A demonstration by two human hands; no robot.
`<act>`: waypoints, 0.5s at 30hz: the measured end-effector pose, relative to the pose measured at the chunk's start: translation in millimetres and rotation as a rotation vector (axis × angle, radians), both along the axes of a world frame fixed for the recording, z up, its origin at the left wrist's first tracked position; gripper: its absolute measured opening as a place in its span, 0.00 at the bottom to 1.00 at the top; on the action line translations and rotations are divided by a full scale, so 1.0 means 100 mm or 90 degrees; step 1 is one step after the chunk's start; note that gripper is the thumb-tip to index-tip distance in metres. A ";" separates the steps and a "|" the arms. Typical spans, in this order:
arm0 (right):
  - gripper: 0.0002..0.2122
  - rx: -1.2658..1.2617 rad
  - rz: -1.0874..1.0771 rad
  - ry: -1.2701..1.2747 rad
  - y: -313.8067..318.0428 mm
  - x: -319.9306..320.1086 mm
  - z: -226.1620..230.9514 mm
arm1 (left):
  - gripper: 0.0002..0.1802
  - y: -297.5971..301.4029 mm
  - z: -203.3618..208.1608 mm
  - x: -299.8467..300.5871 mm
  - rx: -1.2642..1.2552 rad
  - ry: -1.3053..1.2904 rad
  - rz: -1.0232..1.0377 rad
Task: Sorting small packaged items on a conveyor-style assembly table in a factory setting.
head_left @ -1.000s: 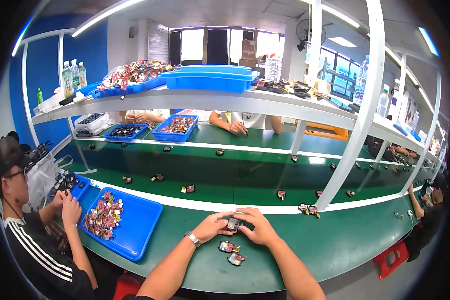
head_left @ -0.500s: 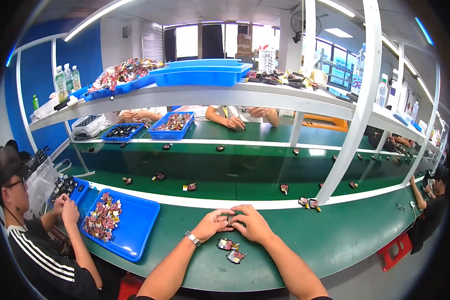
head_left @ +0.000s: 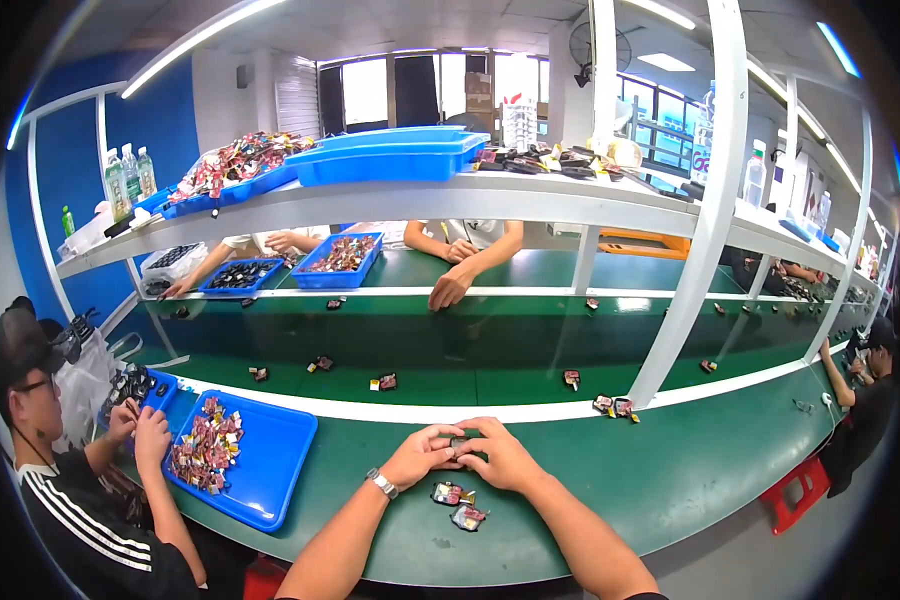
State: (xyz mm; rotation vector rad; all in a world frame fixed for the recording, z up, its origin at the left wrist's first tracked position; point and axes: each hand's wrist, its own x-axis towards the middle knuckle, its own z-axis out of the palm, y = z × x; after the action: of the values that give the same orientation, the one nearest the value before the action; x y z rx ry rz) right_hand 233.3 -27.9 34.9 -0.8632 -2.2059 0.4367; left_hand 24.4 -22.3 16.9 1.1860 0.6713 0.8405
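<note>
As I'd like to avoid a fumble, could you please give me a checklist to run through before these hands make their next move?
1. Left hand on the small dark part: ok, its fingers are on it.
2. Right hand on that part: ok, its fingers meet it from the other side.
3. Part's face open to view: not ok, fingers cover most of it.
4. Part fully closed: cannot tell.
5. Two loose units clear of both forearms: ok, they lie between them.
6. Large blue tray clear of the left forearm: ok.

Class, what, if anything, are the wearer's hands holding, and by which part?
A small dark piece, between the fingers of the left hand and right hand; they mostly hide it, so the part cannot be told.
</note>
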 end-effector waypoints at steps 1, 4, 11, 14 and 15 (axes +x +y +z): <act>0.06 0.013 0.005 0.001 0.00 -0.01 0.00 | 0.20 0.00 -0.01 -0.01 -0.003 0.004 0.012; 0.06 -0.023 -0.044 0.042 -0.06 -0.07 0.03 | 0.20 0.00 -0.04 -0.03 -0.008 -0.006 0.022; 0.06 0.000 -0.104 0.085 -0.05 -0.14 -0.06 | 0.19 0.00 -0.04 -0.01 -0.015 -0.031 0.024; 0.06 -0.010 -0.106 0.107 -0.04 -0.18 -0.11 | 0.19 0.03 -0.07 -0.02 -0.039 -0.045 0.043; 0.06 -0.005 -0.104 0.111 -0.03 -0.18 -0.13 | 0.19 0.03 -0.08 -0.02 -0.039 -0.045 0.043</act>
State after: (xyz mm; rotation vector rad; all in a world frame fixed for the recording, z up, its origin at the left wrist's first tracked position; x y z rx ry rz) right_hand 215.0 -31.3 22.0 -0.9643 -1.9590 0.4250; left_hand 22.4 -19.5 8.5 1.0792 0.6772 0.9081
